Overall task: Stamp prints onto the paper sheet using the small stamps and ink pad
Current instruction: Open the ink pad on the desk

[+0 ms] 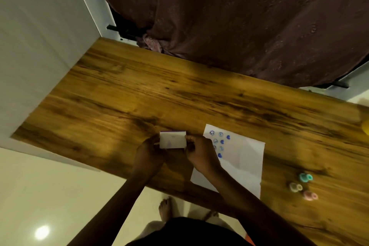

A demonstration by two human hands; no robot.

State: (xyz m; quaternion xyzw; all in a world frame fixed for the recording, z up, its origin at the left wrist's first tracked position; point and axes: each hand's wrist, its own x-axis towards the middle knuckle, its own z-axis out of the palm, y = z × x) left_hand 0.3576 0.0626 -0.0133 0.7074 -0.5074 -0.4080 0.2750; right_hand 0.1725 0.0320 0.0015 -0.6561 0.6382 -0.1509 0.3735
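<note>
Ink pad: a small white rectangular ink pad point(173, 140), with a strip of purple-blue showing along its far edge, is held between my two hands just above the wooden table point(139, 90). I cannot tell whether it touches the wood.
My left hand: my left hand point(148, 152) grips the left end of the ink pad, fingers curled closed around that end.
My right hand: my right hand point(199, 152) grips the right end of the ink pad, thumb and fingertips pinched on its edge. This hand and its forearm lie over the left edge of the paper.
Paper sheet: a white paper sheet point(243, 158) lies flat on the table just to the right of the ink pad, its near corner reaching the table's front edge.
Prints: a cluster of blue prints point(219, 142) sits in the paper's far left corner, close to the ink pad. Some are round outlined faces, some are solid blue hearts. The rest of the sheet is blank.
Stamps: three small round stamps lie on the table well to the right of the ink pad, beyond the paper: a teal stamp point(305, 177) farthest from me, a cream stamp point(296, 187) in the middle, and a pink stamp point(310, 195) nearest me. They are blurred, so I cannot tell their designs.
Background: a dark maroon curtain point(229, 16) hangs behind the table, far beyond the ink pad.
</note>
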